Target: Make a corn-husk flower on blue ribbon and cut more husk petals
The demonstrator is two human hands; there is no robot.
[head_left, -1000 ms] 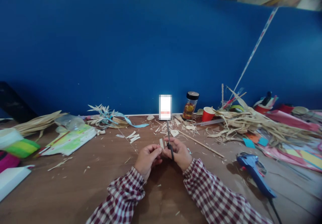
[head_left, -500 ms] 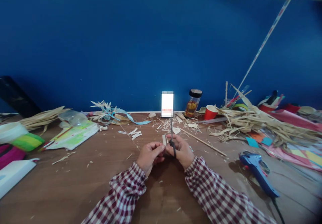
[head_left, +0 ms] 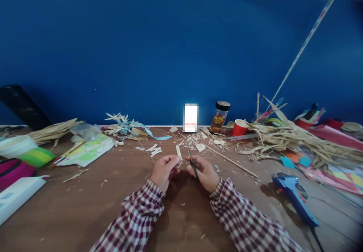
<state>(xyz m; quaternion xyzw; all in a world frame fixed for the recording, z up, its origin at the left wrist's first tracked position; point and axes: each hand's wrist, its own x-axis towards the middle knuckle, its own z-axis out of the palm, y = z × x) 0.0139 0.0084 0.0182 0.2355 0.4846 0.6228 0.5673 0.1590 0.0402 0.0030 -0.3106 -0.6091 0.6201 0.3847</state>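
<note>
My left hand (head_left: 163, 169) pinches a short pale straw strip (head_left: 178, 152) that stands up from the fingertips. My right hand (head_left: 204, 172) grips black-handled scissors (head_left: 192, 159), blades pointing up and away, a little to the right of the strip. Both hands hover just over the brown table (head_left: 113, 206) near its middle, a small gap between them. Checked red-and-white sleeves cover both forearms.
Cut straw scraps (head_left: 153, 150) lie just beyond the hands. A blue glue gun (head_left: 295, 197) rests at the right, a long thin stick (head_left: 231, 161) beside it. At the back stand a jar (head_left: 219, 116), a red cup (head_left: 239, 127) and a straw heap (head_left: 295, 140). Coloured paper (head_left: 85, 152) and rolls lie left.
My hands have drawn slightly apart. The strip now stands clear of the scissor blades, and the scissors have tilted a little leftward at the tip.
</note>
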